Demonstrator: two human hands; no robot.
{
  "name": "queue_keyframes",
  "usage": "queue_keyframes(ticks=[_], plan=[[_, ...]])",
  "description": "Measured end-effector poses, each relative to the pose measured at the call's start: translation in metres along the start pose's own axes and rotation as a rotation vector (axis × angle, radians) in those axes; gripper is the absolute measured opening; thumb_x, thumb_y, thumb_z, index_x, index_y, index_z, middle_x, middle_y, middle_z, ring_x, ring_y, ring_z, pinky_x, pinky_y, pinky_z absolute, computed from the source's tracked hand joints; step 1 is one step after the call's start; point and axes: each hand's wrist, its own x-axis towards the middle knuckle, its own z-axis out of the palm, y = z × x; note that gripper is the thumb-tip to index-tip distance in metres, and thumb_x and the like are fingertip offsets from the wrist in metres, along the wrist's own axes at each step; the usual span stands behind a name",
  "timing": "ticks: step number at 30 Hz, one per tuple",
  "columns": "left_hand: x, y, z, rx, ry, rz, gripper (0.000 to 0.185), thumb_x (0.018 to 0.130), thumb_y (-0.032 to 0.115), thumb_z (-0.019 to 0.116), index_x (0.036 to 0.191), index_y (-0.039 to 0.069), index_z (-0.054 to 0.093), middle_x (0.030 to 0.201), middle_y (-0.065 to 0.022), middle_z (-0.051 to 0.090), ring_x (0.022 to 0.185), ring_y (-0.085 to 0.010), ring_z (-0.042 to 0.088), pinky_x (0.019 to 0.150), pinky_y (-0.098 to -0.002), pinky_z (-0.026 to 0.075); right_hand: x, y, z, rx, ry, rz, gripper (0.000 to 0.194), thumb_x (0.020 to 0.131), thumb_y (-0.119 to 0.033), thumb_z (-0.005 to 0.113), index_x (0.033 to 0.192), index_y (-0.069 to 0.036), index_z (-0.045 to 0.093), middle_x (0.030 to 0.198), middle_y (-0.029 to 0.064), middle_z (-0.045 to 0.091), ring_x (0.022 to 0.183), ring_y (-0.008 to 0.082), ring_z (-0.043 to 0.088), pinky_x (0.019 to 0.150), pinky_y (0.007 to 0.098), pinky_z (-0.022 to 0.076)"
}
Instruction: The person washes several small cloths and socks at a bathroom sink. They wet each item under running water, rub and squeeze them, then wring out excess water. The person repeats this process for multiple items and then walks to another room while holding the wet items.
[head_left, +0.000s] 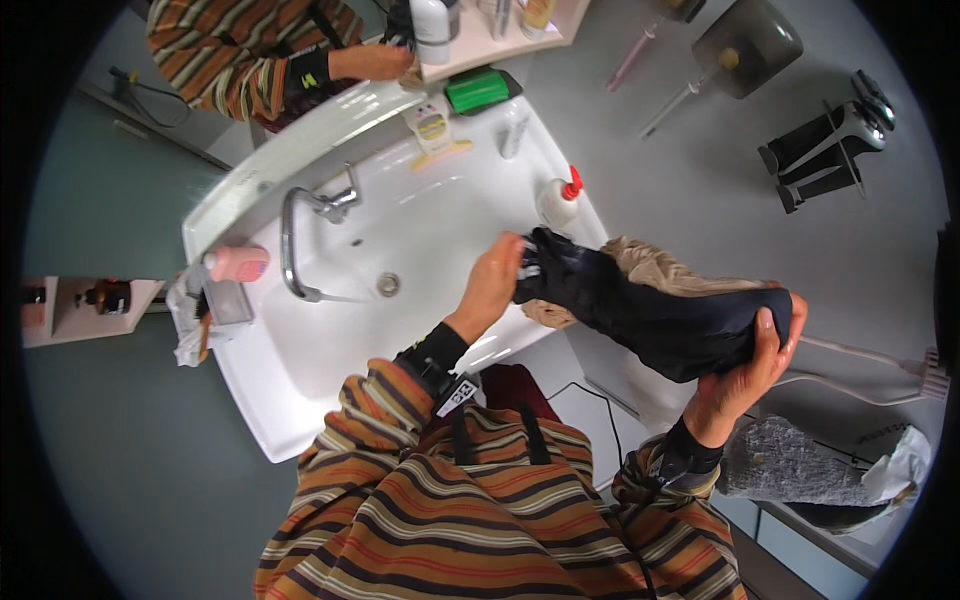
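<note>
A dark, bunched cloth (637, 315) is stretched between my two hands, over the right side of the white washbasin (330, 360). My left hand (491, 281) grips its end, where small white marks show. The other end lies in my right hand (757, 360), the thumb on top and the fingers behind. Beige fabric (660, 266) lies behind and under the dark cloth, partly hidden by it. Water runs from the curved chrome faucet (289, 240) towards the drain (388, 284). A white pump bottle with a red head (557, 201) stands on the basin's right rim.
A pink bottle (238, 264) and a clear soap tray (227, 300) sit on the left rim. A green sponge or block (478, 91) is at the back. Wall-mounted toothbrush holders and a black and silver holder (825, 150) are on the right. A grey towel (787, 461) lies lower right.
</note>
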Motion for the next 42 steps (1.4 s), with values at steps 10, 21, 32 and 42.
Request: queue_keyframes(ticks=[10,21,32,42], plan=[[-0.032,0.051,-0.194,-0.734,0.248,-0.23,0.037,0.102,0.023,0.063,0.131,0.002,0.055,0.117,-0.0016,0.066,0.106,-0.008,0.061,0.092,-0.0232,0.047,-0.019,0.054,0.157,0.213,-0.74,0.355,0.041,0.096,-0.028,0.055,0.126,-0.002,0.067,0.099,0.0014,0.065,0.087,0.0089,0.056,0.082,0.0221,0.0442],[-0.091,0.019,-0.222,-0.923,0.36,-0.11,0.028,0.107,0.02,0.054,0.128,0.004,0.061,0.118,-0.0045,0.068,0.113,-0.0159,0.063,0.101,-0.0384,0.051,-0.08,0.091,0.238,0.388,-1.043,0.929,0.024,0.091,-0.014,0.077,0.111,-0.003,0.07,0.1,0.0026,0.073,0.086,0.012,0.069,0.078,0.0267,0.0562],[-0.113,-0.005,-0.196,-1.5,0.416,-0.104,0.023,0.097,0.018,0.056,0.116,0.007,0.061,0.116,-0.009,0.069,0.112,-0.024,0.064,0.104,-0.0461,0.049,-0.065,0.104,0.231,0.27,-1.184,0.727,0.039,0.091,-0.017,0.078,0.125,-0.004,0.063,0.105,0.0031,0.071,0.09,0.0094,0.067,0.08,0.0246,0.0558],[-0.1,-0.034,-0.173,-1.582,0.689,-0.251,0.024,0.091,0.017,0.063,0.114,0.011,0.065,0.115,-0.004,0.071,0.111,-0.0209,0.065,0.099,-0.0414,0.052,-0.057,0.102,0.223,-0.049,-0.938,0.382,0.017,0.099,-0.021,0.07,0.099,-0.003,0.071,0.083,-0.0068,0.063,0.072,0.0007,0.049,0.063,0.018,0.0393]])
